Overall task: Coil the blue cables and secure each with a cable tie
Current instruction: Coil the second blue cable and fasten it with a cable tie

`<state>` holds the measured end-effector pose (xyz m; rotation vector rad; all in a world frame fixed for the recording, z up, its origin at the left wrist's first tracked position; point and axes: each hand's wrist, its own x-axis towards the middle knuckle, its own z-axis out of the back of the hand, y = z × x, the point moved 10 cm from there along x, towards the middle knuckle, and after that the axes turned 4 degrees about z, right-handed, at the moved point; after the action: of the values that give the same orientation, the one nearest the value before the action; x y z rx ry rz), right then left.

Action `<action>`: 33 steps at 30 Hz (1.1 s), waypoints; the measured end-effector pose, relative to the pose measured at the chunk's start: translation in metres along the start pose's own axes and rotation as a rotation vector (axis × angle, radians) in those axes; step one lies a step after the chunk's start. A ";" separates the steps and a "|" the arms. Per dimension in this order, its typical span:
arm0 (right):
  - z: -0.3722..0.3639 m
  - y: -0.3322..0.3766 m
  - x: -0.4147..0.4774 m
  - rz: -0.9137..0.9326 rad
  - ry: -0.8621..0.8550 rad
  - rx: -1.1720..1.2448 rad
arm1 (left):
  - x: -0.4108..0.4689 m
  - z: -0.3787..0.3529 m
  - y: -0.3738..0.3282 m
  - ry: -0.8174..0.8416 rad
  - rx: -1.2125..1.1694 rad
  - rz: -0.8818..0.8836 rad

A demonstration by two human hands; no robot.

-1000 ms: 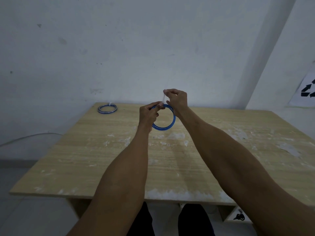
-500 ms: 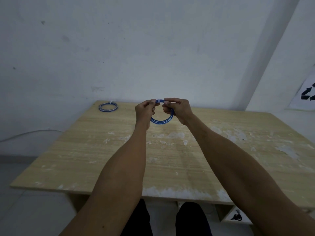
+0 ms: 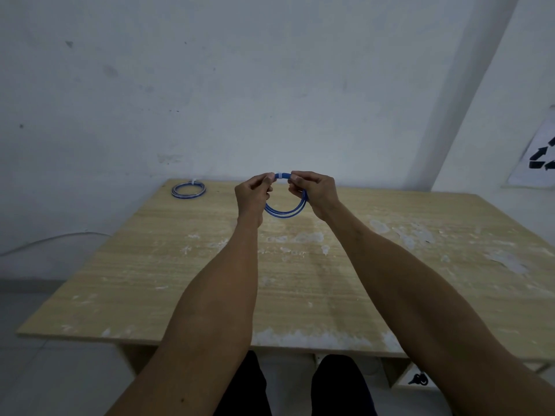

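I hold a coiled blue cable (image 3: 285,212) upright above the far middle of the wooden table (image 3: 300,280). My left hand (image 3: 252,197) pinches the coil's top on the left, and my right hand (image 3: 315,192) grips it on the right. Between my fingertips a white cable tie (image 3: 279,175) wraps the coil's top. A second blue coil (image 3: 188,190) with a white tie lies flat at the table's far left corner.
The table stands against a white wall, with worn pale patches on its top. A thin cable runs along the floor at the left (image 3: 54,240). A paper with black arrows hangs on the right wall (image 3: 537,159). My legs show below the near edge.
My right hand came down from pulling the tie upward and now grips the coil's top. The coil has shifted slightly and hangs lower between both hands.
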<state>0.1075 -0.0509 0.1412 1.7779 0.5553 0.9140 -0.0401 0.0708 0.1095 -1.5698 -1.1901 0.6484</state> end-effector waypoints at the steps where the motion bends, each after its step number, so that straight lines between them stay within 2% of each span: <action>1: 0.001 0.000 0.000 -0.003 -0.007 0.003 | 0.000 -0.001 0.000 0.004 -0.011 0.000; 9: 0.001 -0.002 -0.005 -0.012 -0.040 -0.038 | -0.001 0.000 0.005 -0.048 -0.042 0.057; 13: 0.002 -0.005 -0.003 -0.040 -0.008 -0.169 | 0.001 0.004 0.004 -0.046 -0.001 0.040; 19: 0.003 -0.002 -0.002 -0.021 0.031 -0.207 | -0.002 -0.001 0.001 0.047 0.025 0.061; 26: -0.002 -0.005 0.000 -0.042 0.084 -0.244 | 0.000 0.004 -0.002 -0.023 0.098 0.075; 33: -0.009 0.021 0.020 0.030 -0.041 -0.436 | -0.009 -0.012 0.004 0.108 0.077 0.124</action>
<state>0.1114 -0.0393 0.1690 1.4087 0.2758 0.9355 -0.0319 0.0574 0.1083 -1.6019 -0.9834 0.6728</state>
